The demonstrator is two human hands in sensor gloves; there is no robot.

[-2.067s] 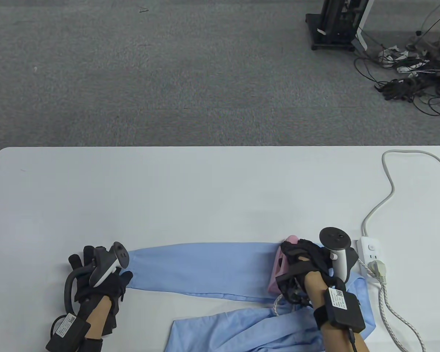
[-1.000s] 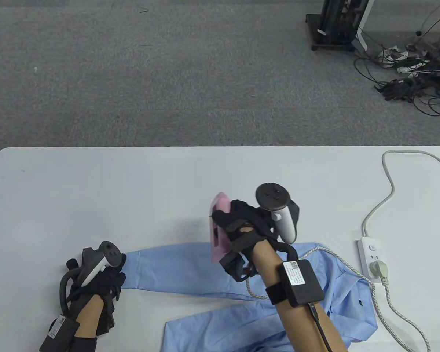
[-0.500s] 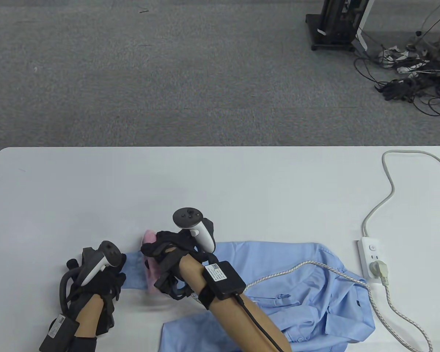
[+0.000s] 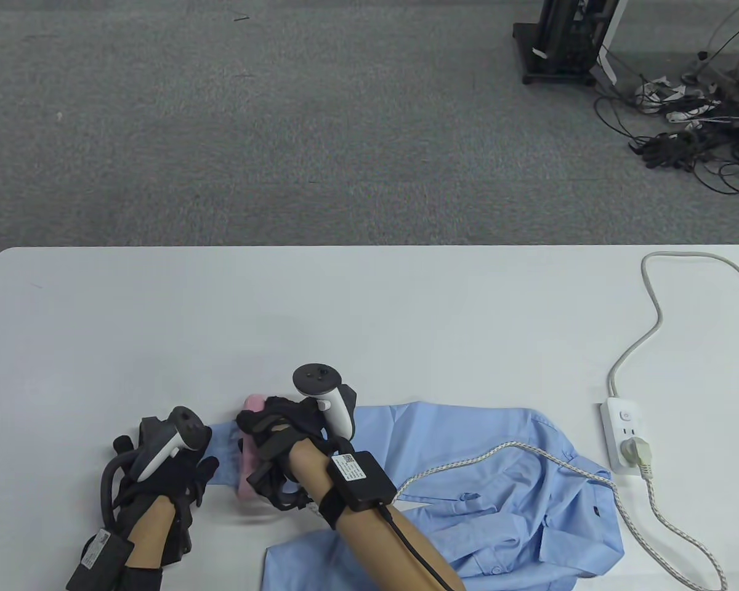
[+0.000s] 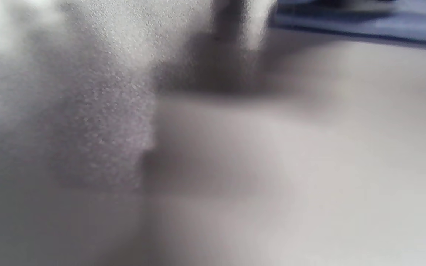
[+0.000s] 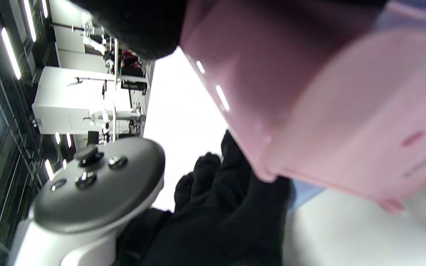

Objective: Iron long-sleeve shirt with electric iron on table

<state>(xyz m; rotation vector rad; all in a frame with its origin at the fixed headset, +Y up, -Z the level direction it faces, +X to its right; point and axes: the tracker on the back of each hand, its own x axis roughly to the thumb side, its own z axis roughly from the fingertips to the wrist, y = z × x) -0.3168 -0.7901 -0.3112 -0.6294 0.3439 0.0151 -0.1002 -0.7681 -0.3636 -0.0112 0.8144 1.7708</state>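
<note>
The light blue long-sleeve shirt (image 4: 499, 480) is lying crumpled along the near edge of the white tabletop (image 4: 345, 308), body bunched up toward the right and one sleeve (image 4: 225, 449) stretched out flat to the left. Second sleeve pokes out at the bottom under the right forearm.

The pink electric iron (image 4: 249, 458) sits right on the end of that stretched sleeve, near the cuff. The right hand (image 4: 277, 431) has reached across and its grip is wrapped around the iron's handle, fingers curled over it. In the right wrist view you basically just get the pink iron body (image 6: 327, 111) filling the frame with a bit of blue fabric under it.

The left hand (image 4: 172, 474) is just beside the iron on the left, lying flat with straight fingers (image 4: 209, 468) pressing the cuff end down, so that grip is spread, not pinching anything. The right wrist view shows that same black glove (image 6: 227, 207) plus its tracker (image 6: 94, 184). Left wrist view is a blur of tabletop with a sliver of blue cloth (image 5: 364, 22) at the top.

The iron's braided cord (image 4: 529, 455) runs over the shirt body to the right and plugs into a white power strip (image 4: 622, 431) on the tabletop. The strip's own grey cable (image 4: 650, 320) loops toward the far right corner.

Beyond the tabletop: grey carpet, a black stand (image 4: 560, 43), and a tangle of cables (image 4: 696, 135) on the floor.
</note>
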